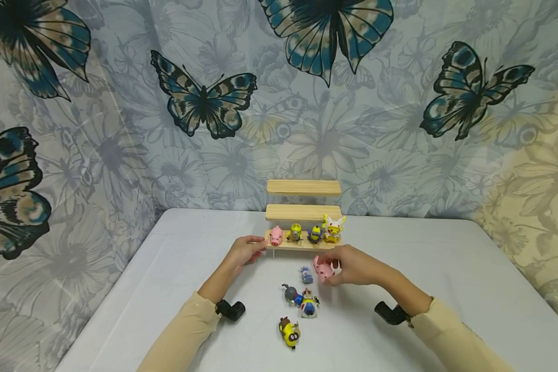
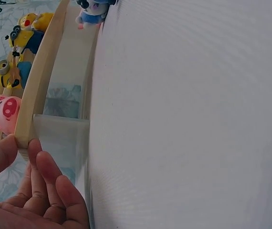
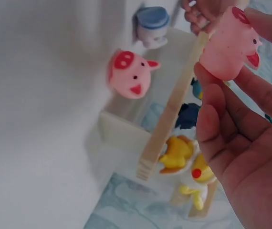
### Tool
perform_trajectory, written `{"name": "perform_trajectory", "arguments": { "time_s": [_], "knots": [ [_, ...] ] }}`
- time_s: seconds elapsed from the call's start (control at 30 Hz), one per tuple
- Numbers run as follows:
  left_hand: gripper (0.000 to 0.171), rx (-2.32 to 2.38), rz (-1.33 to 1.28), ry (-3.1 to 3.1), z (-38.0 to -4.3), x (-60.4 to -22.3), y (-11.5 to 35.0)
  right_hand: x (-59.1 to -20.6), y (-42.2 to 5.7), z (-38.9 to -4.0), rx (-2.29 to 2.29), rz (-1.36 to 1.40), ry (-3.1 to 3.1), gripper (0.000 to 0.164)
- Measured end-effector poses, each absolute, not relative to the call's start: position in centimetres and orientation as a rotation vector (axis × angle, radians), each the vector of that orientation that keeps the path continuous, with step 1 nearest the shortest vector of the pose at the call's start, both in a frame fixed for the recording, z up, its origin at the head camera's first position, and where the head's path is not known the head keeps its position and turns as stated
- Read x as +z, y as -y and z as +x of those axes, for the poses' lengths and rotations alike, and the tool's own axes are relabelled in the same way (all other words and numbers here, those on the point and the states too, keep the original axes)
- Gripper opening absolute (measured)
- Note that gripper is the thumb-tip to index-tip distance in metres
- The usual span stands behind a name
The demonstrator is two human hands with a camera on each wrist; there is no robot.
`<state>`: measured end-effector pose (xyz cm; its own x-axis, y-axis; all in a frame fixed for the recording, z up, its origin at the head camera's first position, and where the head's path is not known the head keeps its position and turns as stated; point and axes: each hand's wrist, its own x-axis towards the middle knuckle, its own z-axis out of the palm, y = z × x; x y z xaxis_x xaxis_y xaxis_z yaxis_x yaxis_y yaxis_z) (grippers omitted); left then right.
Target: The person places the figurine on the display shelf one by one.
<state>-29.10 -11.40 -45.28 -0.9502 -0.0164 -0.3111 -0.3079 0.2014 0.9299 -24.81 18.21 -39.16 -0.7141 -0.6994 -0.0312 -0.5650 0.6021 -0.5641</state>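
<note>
My left hand (image 1: 245, 251) pinches the left end of a tiered wooden display stand (image 1: 302, 212), thumb above the lowest shelf and fingers below it. On that shelf sit a pink pig figure (image 2: 6, 114), two yellow minion-like figures (image 1: 295, 232) and a yellow figure in white (image 1: 333, 229). Just in front of the stand's right side, my right hand (image 1: 349, 265) holds another pink pig toy (image 3: 229, 45) between thumb and fingers. Below it on the table lies a further pink pig (image 3: 130, 75), beside a small blue-and-white figure (image 1: 306, 275).
Nearer me on the white table (image 1: 167, 341) are a figure with a grey round part (image 1: 290, 294), a blue-and-white crowned-looking figure (image 1: 309, 305) and a yellow-and-brown figure (image 1: 289, 332). Patterned butterfly cloth (image 1: 204, 170) hangs behind the table.
</note>
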Motion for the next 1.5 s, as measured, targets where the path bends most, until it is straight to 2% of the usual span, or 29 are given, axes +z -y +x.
{"name": "perform_trajectory", "arguments": {
  "time_s": [0.23,0.63,1.03,1.5],
  "knots": [
    [0.033,1.819,-0.305,-2.233,-29.1,-45.5,11.5,-38.1,-18.1,-25.3,-0.799,-1.064,-2.588,0.035],
    [0.025,1.828,-0.326,-2.229,-29.3,-45.3,11.5,-35.9,-17.8,-26.6,-0.826,-1.104,-2.645,0.029],
    [0.025,1.835,-0.331,-2.223,-29.4,-45.4,11.4,-33.3,-17.0,-28.7,-0.787,-1.115,-2.75,0.033],
    [0.026,1.822,-0.338,-2.226,-29.4,-45.4,11.4,-32.0,-14.2,-31.4,-0.719,-1.138,-2.787,0.04]
  ]
}}
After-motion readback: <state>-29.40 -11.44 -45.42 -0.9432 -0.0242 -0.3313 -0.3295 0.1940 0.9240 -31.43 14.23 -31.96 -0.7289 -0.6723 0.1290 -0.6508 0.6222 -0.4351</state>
